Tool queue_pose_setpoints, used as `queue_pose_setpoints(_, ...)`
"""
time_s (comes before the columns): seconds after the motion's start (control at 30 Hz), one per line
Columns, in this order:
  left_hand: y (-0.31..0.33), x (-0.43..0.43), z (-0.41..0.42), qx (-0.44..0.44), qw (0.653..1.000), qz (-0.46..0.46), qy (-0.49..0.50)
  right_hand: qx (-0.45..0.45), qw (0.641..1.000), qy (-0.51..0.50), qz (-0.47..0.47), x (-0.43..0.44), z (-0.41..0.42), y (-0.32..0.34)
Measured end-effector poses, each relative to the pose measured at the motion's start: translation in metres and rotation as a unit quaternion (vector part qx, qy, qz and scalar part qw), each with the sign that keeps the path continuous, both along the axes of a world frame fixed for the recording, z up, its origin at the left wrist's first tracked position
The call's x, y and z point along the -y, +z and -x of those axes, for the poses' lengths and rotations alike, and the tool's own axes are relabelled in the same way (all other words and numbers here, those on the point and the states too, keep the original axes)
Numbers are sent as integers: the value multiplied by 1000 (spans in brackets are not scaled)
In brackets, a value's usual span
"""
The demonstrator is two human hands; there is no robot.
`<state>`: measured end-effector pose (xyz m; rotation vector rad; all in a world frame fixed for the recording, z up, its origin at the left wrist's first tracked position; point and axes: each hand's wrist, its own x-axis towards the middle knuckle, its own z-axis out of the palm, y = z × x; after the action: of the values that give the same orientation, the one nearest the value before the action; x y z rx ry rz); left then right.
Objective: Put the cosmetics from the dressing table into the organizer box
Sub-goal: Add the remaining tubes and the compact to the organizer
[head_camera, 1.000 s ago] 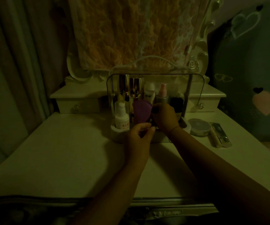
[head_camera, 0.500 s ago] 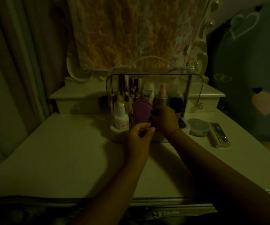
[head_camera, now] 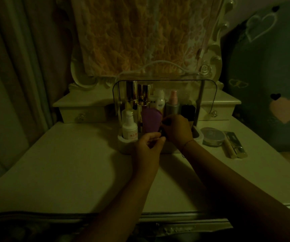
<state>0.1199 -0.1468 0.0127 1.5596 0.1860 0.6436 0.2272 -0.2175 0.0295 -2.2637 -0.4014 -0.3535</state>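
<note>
The white organizer box (head_camera: 123, 143) stands at the back middle of the dressing table (head_camera: 71, 163), with its clear lid (head_camera: 208, 95) raised. Inside it are a white pump bottle (head_camera: 130, 130), two gold tubes (head_camera: 137, 95), a purple pouch-like item (head_camera: 151, 120), a pink-capped spray (head_camera: 173, 100) and a dark bottle (head_camera: 188, 109). My right hand (head_camera: 177, 129) is inside the box's front part, closed on a small dark item (head_camera: 162, 132). My left hand (head_camera: 147, 147) sits at the box's front rim, its fingertips pinched beside that item. A round compact (head_camera: 213, 137) and two slim tubes (head_camera: 236, 144) lie to the right of the box.
Small drawers (head_camera: 83, 110) flank the box at the back of the table, with another drawer (head_camera: 215, 109) on the right. A patterned cloth (head_camera: 140, 32) covers the mirror behind. Curtains hang at the left and a dark heart-patterned fabric (head_camera: 271, 84) stands at the right.
Both hands stay at the front of the box. The right hand has shifted very slightly while it holds the small dark item. Nothing else has moved.
</note>
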Motion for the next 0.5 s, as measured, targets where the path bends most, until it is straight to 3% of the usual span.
queue_pose_setpoints(0.5,-1,-1,0,2,1000,-3,-7,25,999,10,-23,18,18,5)
